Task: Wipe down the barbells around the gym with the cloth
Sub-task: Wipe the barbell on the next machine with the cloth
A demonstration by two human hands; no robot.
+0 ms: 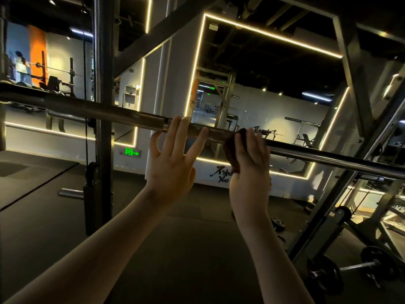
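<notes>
Partway through one bar: the cloth [230,150] sits wrapped on the shaft of the racked barbell [328,159].
The right hand [249,170] curls round the dark cloth and clamps it to the bar, fingers over the top. The left hand [173,160] lies just beside it, fingers straight and spread, tips resting on the knurled section and holding nothing. Wiping of this bar appears under way, though which stretches are already clean cannot be told. A distant barbell [54,70] at far left presumably remains to be wiped.
</notes>
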